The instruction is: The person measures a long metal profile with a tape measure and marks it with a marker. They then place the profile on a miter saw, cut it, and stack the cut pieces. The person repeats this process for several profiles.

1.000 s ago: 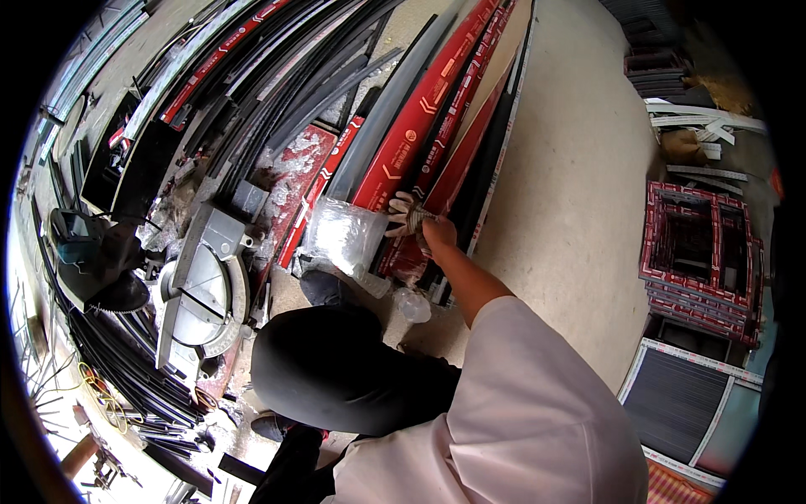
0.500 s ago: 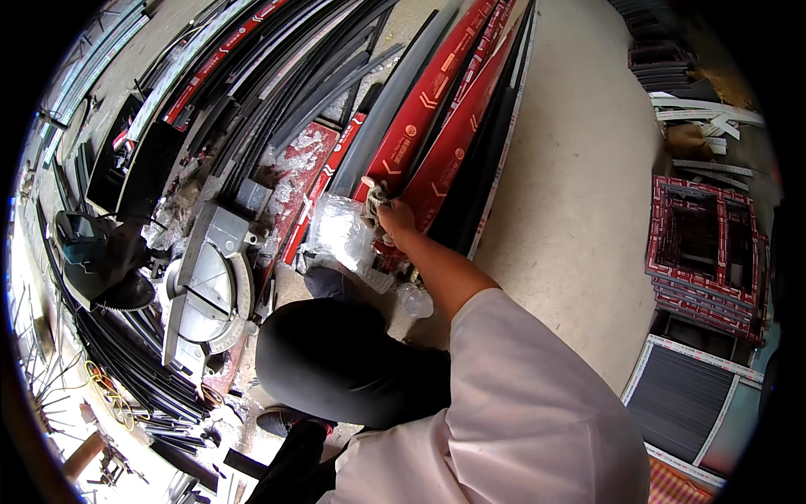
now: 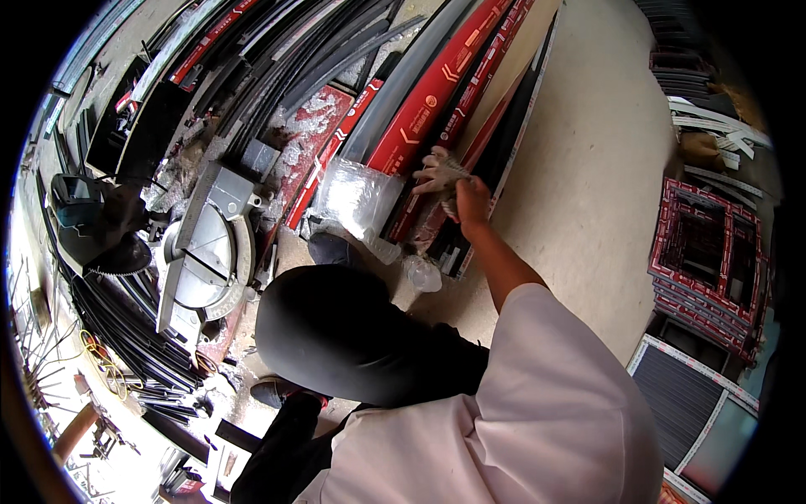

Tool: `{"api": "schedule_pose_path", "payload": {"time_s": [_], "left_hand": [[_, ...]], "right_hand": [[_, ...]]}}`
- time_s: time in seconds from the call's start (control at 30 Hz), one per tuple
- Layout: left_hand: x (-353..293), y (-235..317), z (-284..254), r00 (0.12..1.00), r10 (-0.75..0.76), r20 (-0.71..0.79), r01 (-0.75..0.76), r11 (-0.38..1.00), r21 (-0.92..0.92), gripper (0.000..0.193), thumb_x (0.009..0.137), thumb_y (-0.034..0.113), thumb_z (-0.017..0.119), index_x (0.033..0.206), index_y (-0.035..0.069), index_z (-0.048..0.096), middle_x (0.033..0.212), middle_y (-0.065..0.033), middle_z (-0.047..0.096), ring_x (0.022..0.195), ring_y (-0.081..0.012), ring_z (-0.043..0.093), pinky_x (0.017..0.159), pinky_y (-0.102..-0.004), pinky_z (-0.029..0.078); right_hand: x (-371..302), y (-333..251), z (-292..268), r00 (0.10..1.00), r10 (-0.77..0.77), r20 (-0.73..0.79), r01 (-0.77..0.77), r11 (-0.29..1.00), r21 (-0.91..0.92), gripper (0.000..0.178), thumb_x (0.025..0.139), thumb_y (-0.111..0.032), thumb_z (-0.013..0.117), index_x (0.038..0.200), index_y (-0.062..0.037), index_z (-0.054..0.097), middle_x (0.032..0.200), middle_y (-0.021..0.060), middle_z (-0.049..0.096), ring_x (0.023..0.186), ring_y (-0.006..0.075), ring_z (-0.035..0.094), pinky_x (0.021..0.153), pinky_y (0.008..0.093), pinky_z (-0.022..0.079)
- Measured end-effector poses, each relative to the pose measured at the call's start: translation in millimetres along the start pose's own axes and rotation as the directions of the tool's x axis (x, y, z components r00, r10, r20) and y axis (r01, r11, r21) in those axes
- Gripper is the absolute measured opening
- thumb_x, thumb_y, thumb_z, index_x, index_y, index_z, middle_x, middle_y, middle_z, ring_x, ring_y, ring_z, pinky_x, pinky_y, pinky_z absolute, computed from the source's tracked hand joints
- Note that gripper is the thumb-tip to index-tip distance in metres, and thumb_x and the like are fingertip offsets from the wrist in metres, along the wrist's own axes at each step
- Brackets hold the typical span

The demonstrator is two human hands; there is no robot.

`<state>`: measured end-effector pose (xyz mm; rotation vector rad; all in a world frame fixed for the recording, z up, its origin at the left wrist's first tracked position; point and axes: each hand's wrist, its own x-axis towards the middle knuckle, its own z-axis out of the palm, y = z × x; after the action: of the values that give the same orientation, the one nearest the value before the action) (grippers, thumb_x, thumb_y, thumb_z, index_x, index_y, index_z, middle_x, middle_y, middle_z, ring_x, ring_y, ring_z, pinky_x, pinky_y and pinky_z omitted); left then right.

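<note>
While the left hand stays out of view, the right hand (image 3: 470, 200) grips a white work glove (image 3: 438, 170) at twelve o'clock, touching red-wrapped profiles (image 3: 437, 92).

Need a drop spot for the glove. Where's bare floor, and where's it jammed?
Free: the pale floor between the long red and black profiles and the stacked red frames, right of the right hand holding a white glove. Crowded: profiles, clear plastic bag and mitre saw fill the left side. Left hand isn't in view.
</note>
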<state>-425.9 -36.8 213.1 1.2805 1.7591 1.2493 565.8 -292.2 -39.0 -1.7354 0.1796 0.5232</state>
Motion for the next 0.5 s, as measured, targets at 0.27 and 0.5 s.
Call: {"api": "schedule_pose_path", "payload": {"time_s": [0.27, 0.5], "left_hand": [[-1.8, 4.9, 1.2, 1.0, -0.016, 0.017, 0.015, 0.999, 0.037, 0.035, 0.094, 0.017, 0.068, 0.125, 0.007, 0.054, 0.112, -0.0227, 0.06, 0.084, -0.0401, 0.065, 0.065, -0.0583, 0.06], [1.1, 14.3, 13.2, 0.863, -0.47, -0.187, 0.349, 0.821, -0.452, 0.028, 0.097, 0.019, 0.066, 0.123, 0.015, 0.056, 0.112, -0.0217, 0.06, 0.091, -0.0421, 0.064, 0.067, -0.059, 0.059]], "right_hand": [[-4.4, -24.6, -33.3, 0.952, -0.063, -0.299, 0.082, 0.995, 0.051, 0.025, 0.094, -0.023, 0.061, 0.107, -0.0021, 0.067, 0.085, 0.0063, 0.065, 0.06, 0.0149, 0.058, 0.045, 0.0333, 0.042], [-9.8, -48.7, -29.4, 0.918, -0.275, -0.284, 0.268, 0.961, -0.065, 0.029, 0.092, -0.022, 0.062, 0.107, 0.0015, 0.069, 0.092, 0.0078, 0.07, 0.082, 0.0183, 0.064, 0.073, 0.0351, 0.053]]}}
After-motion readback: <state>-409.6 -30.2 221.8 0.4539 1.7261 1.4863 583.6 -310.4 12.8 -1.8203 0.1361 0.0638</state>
